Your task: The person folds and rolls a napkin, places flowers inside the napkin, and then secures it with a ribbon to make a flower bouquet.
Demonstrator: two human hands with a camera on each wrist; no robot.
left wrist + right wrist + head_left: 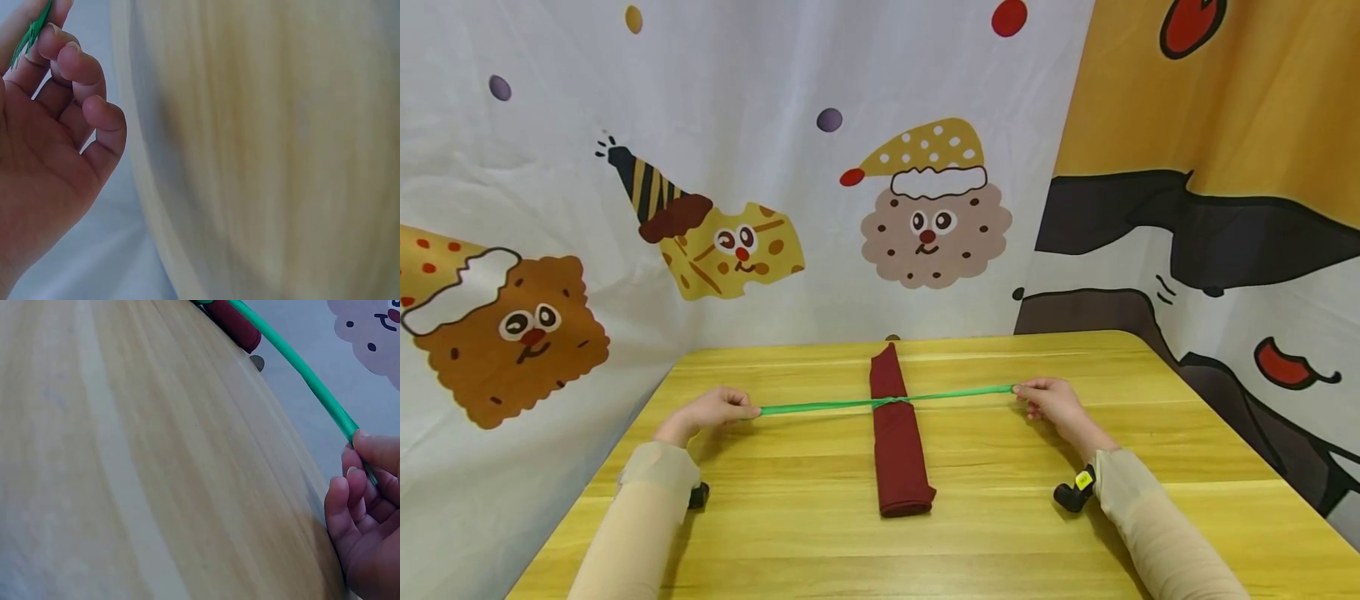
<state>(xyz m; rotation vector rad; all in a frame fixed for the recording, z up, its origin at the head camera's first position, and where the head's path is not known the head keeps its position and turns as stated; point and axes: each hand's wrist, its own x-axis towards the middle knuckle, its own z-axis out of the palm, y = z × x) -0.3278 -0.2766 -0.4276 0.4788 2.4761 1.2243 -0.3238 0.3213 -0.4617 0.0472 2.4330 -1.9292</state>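
Note:
A dark red rolled cloth (898,458) lies lengthwise on the table, pointing away from me. Round its upper part goes a green ribbon (820,407), crossed or knotted on top of the roll. My left hand (718,408) pinches one end of the ribbon between thumb and forefinger, and frayed green threads (31,37) stick out there in the left wrist view. The other end is pinched by my right hand (1052,404), with a short tip showing past the fingers in the right wrist view. Both ribbon halves stretch nearly straight out to the sides.
The wooden table (1000,542) has rounded far corners. Behind it hangs a white curtain (760,100) printed with cartoon biscuits and cheese. Small black devices (1072,496) sit at both wrists, beside beige sleeves (1165,533).

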